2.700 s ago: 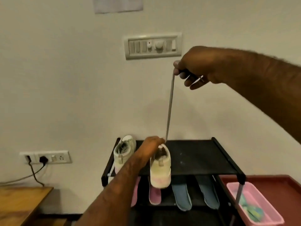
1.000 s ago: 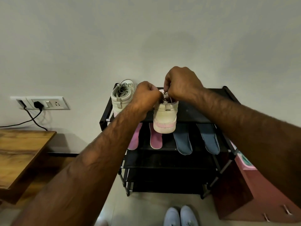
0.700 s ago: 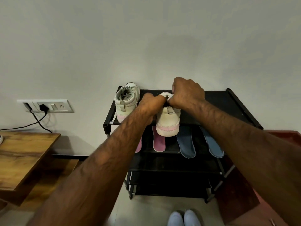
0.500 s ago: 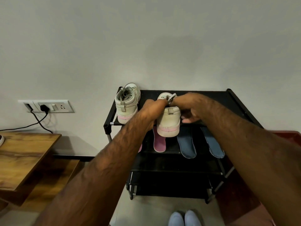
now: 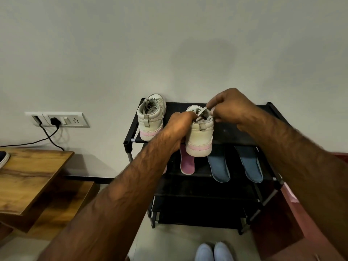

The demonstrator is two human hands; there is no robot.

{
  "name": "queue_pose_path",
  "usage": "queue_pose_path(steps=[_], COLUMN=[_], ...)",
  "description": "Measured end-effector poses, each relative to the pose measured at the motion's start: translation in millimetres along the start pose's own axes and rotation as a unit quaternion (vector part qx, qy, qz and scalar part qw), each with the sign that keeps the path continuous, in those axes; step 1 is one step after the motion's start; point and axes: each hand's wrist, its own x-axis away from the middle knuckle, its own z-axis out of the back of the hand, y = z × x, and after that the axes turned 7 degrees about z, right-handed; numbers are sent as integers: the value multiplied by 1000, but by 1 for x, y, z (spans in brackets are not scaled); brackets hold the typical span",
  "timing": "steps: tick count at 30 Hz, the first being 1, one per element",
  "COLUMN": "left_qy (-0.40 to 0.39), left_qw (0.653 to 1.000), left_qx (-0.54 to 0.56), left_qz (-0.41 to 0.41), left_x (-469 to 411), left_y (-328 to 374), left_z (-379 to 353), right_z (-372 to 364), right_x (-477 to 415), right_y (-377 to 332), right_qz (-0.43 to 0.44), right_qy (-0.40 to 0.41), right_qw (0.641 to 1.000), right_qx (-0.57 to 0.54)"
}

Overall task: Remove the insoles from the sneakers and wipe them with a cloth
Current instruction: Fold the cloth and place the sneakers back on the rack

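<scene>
Pale grey wall [image 5: 169, 44] behind black tiered shoe rack [image 5: 235, 132]. Top shelf: two cream, pink-striped sneakers. Left sneaker [image 5: 150, 119] stands free. Right sneaker [image 5: 199, 140] gripped by left hand [image 5: 178, 127], fingers curled round side, likely steadying; right hand [image 5: 229, 106] pinches grey lace [image 5: 202, 111], probably loosening it. Shelf below: two blue insoles [image 5: 219, 166], one pink insole [image 5: 186, 164] visible.

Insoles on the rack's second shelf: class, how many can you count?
4. Two blue insoles at the right; one pink insole under the held sneaker; another pink one is mostly hidden behind the left forearm.
</scene>
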Motion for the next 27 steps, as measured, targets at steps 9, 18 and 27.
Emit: queue_pose_path(steps=[9,18,27], left_qy=[15,-1,9], left_qw=[999,1000,1000], left_qx=[-12,16,14], left_qz=[-48,-6,7], left_x=[5,16,11], left_y=[8,11,8], left_z=[1,6,5], right_z=[-21,-34,-9], right_x=[-3,5,-6], right_y=[-22,-11,12], right_qz=[86,213,22], right_qy=[-54,-33,58], right_qw=[994,966,990], right_qx=[39,141,-127])
